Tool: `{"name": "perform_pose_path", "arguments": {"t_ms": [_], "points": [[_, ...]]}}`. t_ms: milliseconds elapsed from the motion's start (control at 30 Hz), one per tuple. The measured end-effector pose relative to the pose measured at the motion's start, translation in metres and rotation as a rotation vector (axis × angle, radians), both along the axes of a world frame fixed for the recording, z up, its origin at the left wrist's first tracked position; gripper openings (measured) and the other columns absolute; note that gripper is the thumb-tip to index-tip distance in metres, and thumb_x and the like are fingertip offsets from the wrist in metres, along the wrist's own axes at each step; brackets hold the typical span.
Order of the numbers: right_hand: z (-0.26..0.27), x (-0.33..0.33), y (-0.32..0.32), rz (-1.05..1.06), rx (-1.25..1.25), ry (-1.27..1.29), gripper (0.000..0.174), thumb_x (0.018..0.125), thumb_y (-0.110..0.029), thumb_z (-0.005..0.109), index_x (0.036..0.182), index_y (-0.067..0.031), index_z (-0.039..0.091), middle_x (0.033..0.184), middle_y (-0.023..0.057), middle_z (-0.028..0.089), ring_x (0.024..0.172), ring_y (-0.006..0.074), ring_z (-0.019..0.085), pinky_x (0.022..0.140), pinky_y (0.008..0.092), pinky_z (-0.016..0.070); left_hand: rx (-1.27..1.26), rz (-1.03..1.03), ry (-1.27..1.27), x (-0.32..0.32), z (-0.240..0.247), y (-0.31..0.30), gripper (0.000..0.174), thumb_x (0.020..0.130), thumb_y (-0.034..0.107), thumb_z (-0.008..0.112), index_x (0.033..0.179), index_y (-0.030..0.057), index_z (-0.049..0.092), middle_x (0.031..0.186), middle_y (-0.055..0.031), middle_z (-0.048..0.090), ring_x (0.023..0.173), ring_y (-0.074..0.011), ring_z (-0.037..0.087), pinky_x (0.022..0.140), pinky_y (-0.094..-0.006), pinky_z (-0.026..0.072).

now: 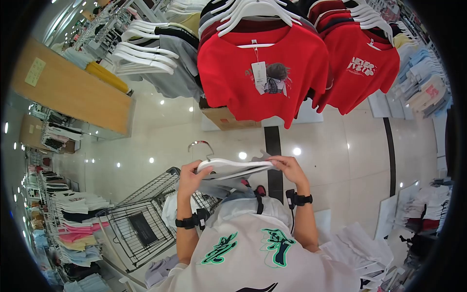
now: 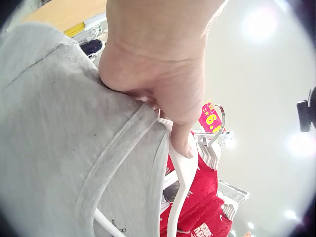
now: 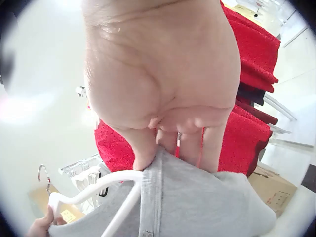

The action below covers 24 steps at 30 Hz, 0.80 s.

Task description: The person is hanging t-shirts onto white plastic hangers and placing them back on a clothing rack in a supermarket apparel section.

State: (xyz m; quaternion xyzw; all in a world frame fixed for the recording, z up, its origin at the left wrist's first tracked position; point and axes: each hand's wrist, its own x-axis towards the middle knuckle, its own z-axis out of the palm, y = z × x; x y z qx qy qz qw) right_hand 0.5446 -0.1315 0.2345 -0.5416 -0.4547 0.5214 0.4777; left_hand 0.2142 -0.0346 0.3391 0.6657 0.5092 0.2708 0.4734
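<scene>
Apparently working grey shirt (image 2: 54,118) onto white hanger (image 1: 231,164), gripping near hanger's hook (image 1: 200,142) with left hand (image 1: 190,179), pinching neckline (image 3: 152,197) at hanger's end with right hand (image 1: 292,171), next needing even draping.

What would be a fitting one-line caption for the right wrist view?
Right hand pinches a gray shirt at its white hanger, red garments behind.
</scene>
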Motion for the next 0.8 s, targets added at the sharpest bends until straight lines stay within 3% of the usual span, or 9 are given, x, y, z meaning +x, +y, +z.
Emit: {"name": "perform_pose_path", "arguments": {"t_ms": [200,300,333,400,433,500,533,633,800], "points": [[-0.015,-0.005,-0.006,-0.140,-0.028,-0.130,0.034,0.094,-0.009,0.063,0.127,-0.0030,0.062,0.109,0.0152,0.073,0.105,0.0288,0.069,0.095,0.0378,0.0514,-0.007,-0.015,-0.020,-0.005,0.013,-0.006,0.020,0.084,0.015,0.080,0.088,-0.0016,0.069,0.069,0.0030,0.056,0.066,-0.0057,0.045,0.059,-0.0244,0.0371],[0.042,-0.024,0.007,-0.082,0.386,-0.389,0.034,0.087,-0.014,0.069,0.120,-0.0044,0.066,0.107,0.0136,0.072,0.113,0.0326,0.062,0.101,0.0404,0.0460,-0.016,-0.099,0.030,0.014,0.019,-0.012,0.019,0.084,0.015,0.080,0.090,-0.0010,0.070,0.072,0.0019,0.059,0.067,-0.0064,0.047,0.060,-0.0243,0.0385],[0.047,-0.033,0.016,-0.084,0.386,-0.387,0.034,0.087,-0.014,0.069,0.120,-0.0044,0.066,0.107,0.0136,0.072,0.113,0.0326,0.062,0.101,0.0404,0.0460,-0.042,-0.146,0.050,0.019,0.024,-0.013,0.019,0.083,0.015,0.080,0.091,-0.0008,0.071,0.072,0.0015,0.061,0.067,-0.0067,0.048,0.060,-0.0245,0.0392],[0.054,-0.048,0.027,0.161,0.541,-0.523,0.023,0.088,-0.018,0.069,0.105,-0.0020,0.067,0.089,0.0148,0.069,0.087,0.0303,0.064,0.081,0.0375,0.0499,-0.016,-0.171,0.023,0.020,0.024,-0.010,0.021,0.083,0.016,0.080,0.092,-0.0010,0.072,0.073,0.0003,0.063,0.067,-0.0067,0.049,0.060,-0.0246,0.0404],[0.054,-0.055,0.028,0.159,0.542,-0.522,0.023,0.088,-0.018,0.069,0.105,-0.0020,0.067,0.089,0.0148,0.069,0.087,0.0303,0.064,0.081,0.0375,0.0499,-0.002,-0.204,0.060,0.022,0.025,-0.009,0.022,0.083,0.016,0.081,0.094,-0.0007,0.072,0.073,-0.0004,0.063,0.068,-0.0070,0.050,0.061,-0.0246,0.0409],[0.051,-0.070,0.031,0.110,0.278,-0.249,0.021,0.087,-0.020,0.070,0.091,0.0004,0.065,0.073,0.0158,0.061,0.065,0.0281,0.054,0.063,0.0363,0.0441,0.007,-0.269,0.179,0.022,0.045,-0.011,0.025,0.083,0.015,0.080,0.101,0.0001,0.072,0.076,-0.0035,0.067,0.070,-0.0103,0.054,0.066,-0.0263,0.0448],[0.056,-0.071,0.033,0.123,0.300,-0.254,0.021,0.087,-0.020,0.070,0.091,0.0004,0.065,0.073,0.0158,0.061,0.065,0.0281,0.054,0.063,0.0363,0.0441,0.027,-0.252,0.176,0.018,0.053,-0.013,0.025,0.083,0.015,0.080,0.101,0.0001,0.072,0.076,-0.0035,0.067,0.070,-0.0103,0.054,0.066,-0.0263,0.0448],[0.067,-0.064,0.023,0.075,0.169,-0.134,0.019,0.086,-0.014,0.072,0.090,0.0038,0.066,0.067,0.0098,0.053,0.062,0.0148,0.045,0.059,0.0306,0.0408,0.033,-0.276,0.181,0.003,0.064,-0.018,0.029,0.084,0.011,0.078,0.109,-0.0005,0.069,0.085,-0.0085,0.072,0.077,-0.0168,0.062,0.079,-0.0285,0.0515],[0.062,-0.039,0.015,0.039,0.115,-0.127,0.015,0.089,-0.012,0.071,0.091,0.0032,0.068,0.070,0.0033,0.059,0.066,0.0081,0.048,0.062,0.0264,0.0420,0.020,-0.173,0.207,-0.034,0.041,-0.020,0.026,0.085,0.007,0.074,0.110,0.0007,0.070,0.088,-0.0111,0.073,0.077,-0.0171,0.064,0.080,-0.0280,0.0511]]}}
